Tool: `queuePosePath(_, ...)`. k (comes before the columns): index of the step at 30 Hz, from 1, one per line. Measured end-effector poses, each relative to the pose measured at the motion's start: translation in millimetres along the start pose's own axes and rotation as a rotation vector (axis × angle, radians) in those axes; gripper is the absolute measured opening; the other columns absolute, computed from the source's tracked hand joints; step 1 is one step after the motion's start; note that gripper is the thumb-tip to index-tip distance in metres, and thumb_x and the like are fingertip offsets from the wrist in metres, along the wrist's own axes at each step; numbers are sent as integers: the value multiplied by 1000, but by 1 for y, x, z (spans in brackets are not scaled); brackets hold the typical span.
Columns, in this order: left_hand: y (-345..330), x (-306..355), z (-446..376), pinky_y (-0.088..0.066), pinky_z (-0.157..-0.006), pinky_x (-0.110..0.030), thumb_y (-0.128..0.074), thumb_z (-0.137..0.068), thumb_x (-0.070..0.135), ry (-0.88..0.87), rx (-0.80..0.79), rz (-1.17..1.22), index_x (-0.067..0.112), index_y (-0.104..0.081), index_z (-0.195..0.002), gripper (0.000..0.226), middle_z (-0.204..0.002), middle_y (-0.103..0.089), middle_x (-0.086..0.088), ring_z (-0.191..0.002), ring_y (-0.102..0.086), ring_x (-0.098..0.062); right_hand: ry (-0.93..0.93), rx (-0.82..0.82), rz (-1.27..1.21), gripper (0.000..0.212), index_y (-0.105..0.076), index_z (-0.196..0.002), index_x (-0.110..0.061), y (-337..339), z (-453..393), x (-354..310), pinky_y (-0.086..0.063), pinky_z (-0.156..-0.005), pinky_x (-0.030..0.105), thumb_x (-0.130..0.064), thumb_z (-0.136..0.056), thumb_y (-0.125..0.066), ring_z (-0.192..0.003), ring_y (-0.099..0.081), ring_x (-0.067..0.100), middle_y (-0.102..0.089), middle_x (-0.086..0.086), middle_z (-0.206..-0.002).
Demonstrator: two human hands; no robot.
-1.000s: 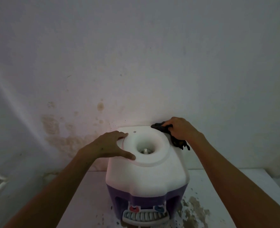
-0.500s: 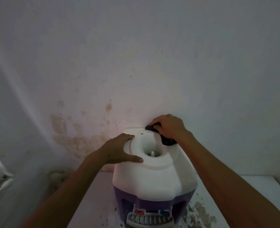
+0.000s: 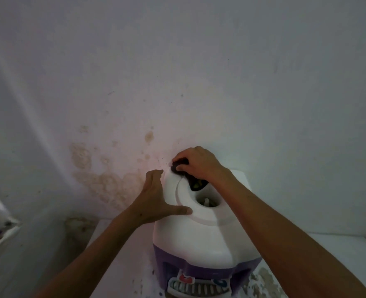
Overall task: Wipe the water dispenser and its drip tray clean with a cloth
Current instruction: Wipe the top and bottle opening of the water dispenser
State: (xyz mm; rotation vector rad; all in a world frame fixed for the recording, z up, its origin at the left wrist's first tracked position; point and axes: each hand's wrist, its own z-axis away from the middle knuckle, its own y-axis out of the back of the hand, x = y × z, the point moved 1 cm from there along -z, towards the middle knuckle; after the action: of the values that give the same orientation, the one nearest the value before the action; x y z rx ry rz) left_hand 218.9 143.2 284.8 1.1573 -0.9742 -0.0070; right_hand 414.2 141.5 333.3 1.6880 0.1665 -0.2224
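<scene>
Right hand (image 3: pixel 199 163) gripping dark cloth (image 3: pixel 196 182), now swept leftward along back rim of water dispenser (image 3: pixel 190 233) top, left hand (image 3: pixel 156 198) flat bracing its side, so top nearly covered, drip tray (image 3: pixel 196 288) below still unwiped.

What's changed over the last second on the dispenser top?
The right hand slid the dark cloth leftward along the back edge of the water dispenser, from the right rear corner to the left rear. The left hand stayed braced on the top's left side. The drip tray is untouched.
</scene>
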Motion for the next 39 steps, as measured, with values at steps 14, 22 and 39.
queuePosePath(14, 4, 6, 1, -32, -118, -50, -78, -59, 79, 106, -150, -39, 22, 1, -159, 140, -164, -11, -3, -149, -19, -26, -46, -142, -60, 44, -64, -131, -37, 18, 14, 26, -45, -107, 40, -12, -96, -57, -121, -57, 23, -60, -2, -138)
queuePosePath(22, 11, 19, 6, -21, -121, -50, -57, -32, 101, -23, -164, -91, 35, -20, -157, 146, -165, -15, 5, -148, -17, -22, -203, -94, 3, 49, -56, -141, -28, 37, 77, 74, -44, -103, 40, -10, -96, -49, -120, -55, 27, -58, 6, -132)
queuePosePath(39, 17, 29, 8, -30, -118, -50, -57, -39, 97, 46, -226, -134, 38, -27, -155, 133, -164, -24, 6, -146, -27, -22, -278, 18, 72, 21, -60, -114, -32, 33, 92, 43, -48, -76, 33, -29, -94, -61, -106, -61, 21, -64, -5, -114)
